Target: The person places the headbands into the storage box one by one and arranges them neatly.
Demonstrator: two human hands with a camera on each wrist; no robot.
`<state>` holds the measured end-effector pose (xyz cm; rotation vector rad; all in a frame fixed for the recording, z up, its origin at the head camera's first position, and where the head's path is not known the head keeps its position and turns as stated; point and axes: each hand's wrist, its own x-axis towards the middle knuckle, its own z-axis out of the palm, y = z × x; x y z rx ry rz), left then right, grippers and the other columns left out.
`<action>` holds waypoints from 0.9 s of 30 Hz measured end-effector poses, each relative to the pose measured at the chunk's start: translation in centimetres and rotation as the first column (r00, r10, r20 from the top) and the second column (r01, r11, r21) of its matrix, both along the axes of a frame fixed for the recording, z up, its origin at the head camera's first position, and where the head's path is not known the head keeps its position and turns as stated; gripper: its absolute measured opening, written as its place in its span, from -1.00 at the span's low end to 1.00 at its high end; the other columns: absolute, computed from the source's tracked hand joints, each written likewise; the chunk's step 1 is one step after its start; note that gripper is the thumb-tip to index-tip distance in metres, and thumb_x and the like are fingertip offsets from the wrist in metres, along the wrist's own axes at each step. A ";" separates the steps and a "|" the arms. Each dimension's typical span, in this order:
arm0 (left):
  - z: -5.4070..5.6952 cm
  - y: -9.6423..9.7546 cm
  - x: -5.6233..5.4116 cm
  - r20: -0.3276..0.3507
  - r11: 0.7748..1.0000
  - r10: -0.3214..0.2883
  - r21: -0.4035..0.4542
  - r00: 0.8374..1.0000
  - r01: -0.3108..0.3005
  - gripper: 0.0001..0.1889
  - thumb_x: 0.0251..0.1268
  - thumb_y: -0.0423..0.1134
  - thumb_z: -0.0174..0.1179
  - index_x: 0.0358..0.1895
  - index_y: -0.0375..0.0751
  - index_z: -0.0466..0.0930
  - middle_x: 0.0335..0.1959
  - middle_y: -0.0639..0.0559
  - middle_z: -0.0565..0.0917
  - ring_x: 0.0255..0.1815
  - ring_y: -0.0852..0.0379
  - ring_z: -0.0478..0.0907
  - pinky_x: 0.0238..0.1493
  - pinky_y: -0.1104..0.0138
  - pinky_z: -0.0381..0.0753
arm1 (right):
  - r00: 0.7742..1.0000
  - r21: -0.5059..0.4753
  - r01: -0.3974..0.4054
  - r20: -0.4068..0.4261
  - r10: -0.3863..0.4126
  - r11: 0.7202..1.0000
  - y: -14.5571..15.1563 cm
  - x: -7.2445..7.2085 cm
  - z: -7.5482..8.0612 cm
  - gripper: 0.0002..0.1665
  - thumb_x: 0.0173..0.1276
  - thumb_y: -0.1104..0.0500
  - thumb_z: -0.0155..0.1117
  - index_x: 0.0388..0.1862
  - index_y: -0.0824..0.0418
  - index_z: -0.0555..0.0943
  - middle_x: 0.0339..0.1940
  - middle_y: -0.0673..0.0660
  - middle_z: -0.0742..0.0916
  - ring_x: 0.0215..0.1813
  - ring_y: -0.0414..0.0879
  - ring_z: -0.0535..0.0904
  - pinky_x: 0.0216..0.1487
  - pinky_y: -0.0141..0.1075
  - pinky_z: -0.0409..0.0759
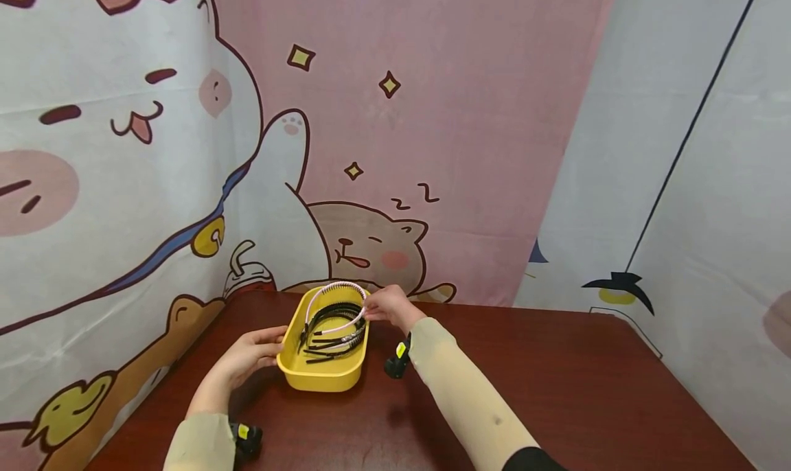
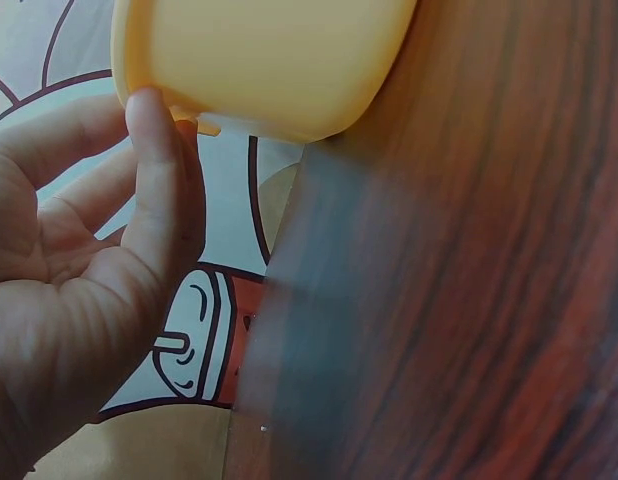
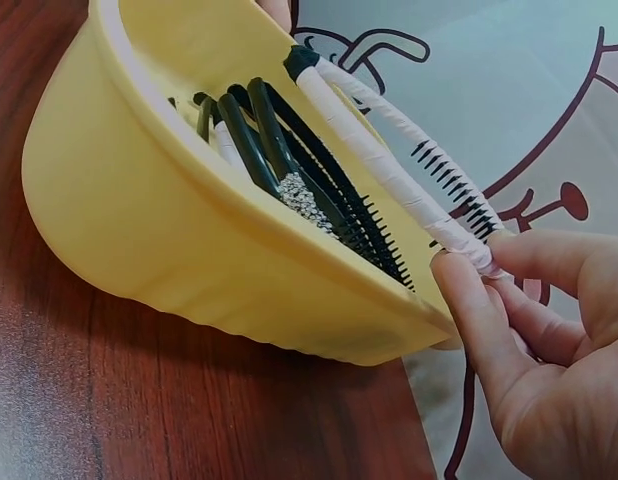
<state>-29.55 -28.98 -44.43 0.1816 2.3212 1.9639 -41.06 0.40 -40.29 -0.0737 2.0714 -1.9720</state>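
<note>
A yellow plastic basin (image 1: 324, 382) stands toward the far left of the table. In the head view, my left hand (image 1: 249, 354) is at its left side; the left wrist view shows thumb and fingers gripping the rim area, thumb on the outer wall. My right hand (image 1: 391, 306) pinches a white headband (image 1: 336, 285) with black teeth at its far right side. This headband leans up out of the basin, its ends reaching over the inside. Several black headbands (image 3: 334, 180) lie in the basin, one with a sparkling silver decoration (image 3: 304, 200).
The dark red-brown wooden table (image 1: 544, 375) stretches right of the basin. A cartoon-printed cloth (image 1: 463, 148) hangs behind the table's back edge and along both sides. Each wrist wears a small black camera (image 1: 398, 359).
</note>
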 end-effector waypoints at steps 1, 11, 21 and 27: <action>0.0 0.0 0.0 0.000 1.000 0.000 0.001 1.000 0.000 -0.40 0.37 -0.38 0.13 0.39 -0.56 0.17 0.06 -0.32 0.51 -0.12 -0.03 0.58 -0.16 0.30 0.63 | 1.000 0.005 0.002 -0.003 -0.002 1.000 0.0 0.1 0.0 -0.87 0.22 0.43 0.28 -0.27 0.51 0.60 -0.49 0.21 0.65 -0.53 -0.08 0.64 -0.36 -0.27 0.68; 0.2 0.1 0.0 -0.007 1.000 -0.004 0.008 1.000 0.004 -0.40 0.35 -0.41 0.12 0.38 -0.57 0.17 0.04 -0.32 0.51 -0.15 0.01 0.58 -0.16 0.31 0.63 | 0.999 0.043 0.034 0.012 -0.034 0.998 -0.2 0.4 0.0 -0.84 0.20 0.45 0.30 -0.26 0.52 0.58 -0.48 0.25 0.64 -0.52 -0.03 0.66 -0.30 -0.20 0.68; 0.3 0.2 0.2 0.008 1.000 0.014 0.009 1.000 -0.014 -0.41 0.35 -0.41 0.12 0.38 -0.56 0.18 0.06 -0.33 0.50 -0.13 -0.01 0.58 -0.16 0.31 0.63 | 0.999 0.061 0.042 0.017 -0.043 0.997 -0.6 0.8 0.1 -0.82 0.20 0.44 0.33 -0.24 0.52 0.56 -0.48 0.27 0.64 -0.49 0.01 0.69 -0.33 -0.21 0.68; 0.3 0.1 0.0 0.009 1.000 0.007 0.020 1.000 -0.007 -0.42 0.36 -0.42 0.11 0.39 -0.55 0.18 0.07 -0.35 0.49 -0.15 -0.01 0.58 -0.17 0.31 0.63 | 0.999 0.085 0.036 -0.026 -0.034 0.996 -0.9 0.9 0.1 -0.87 0.20 0.43 0.32 -0.34 0.48 0.53 -0.62 0.18 0.60 -0.63 -0.08 0.63 -0.48 -0.26 0.66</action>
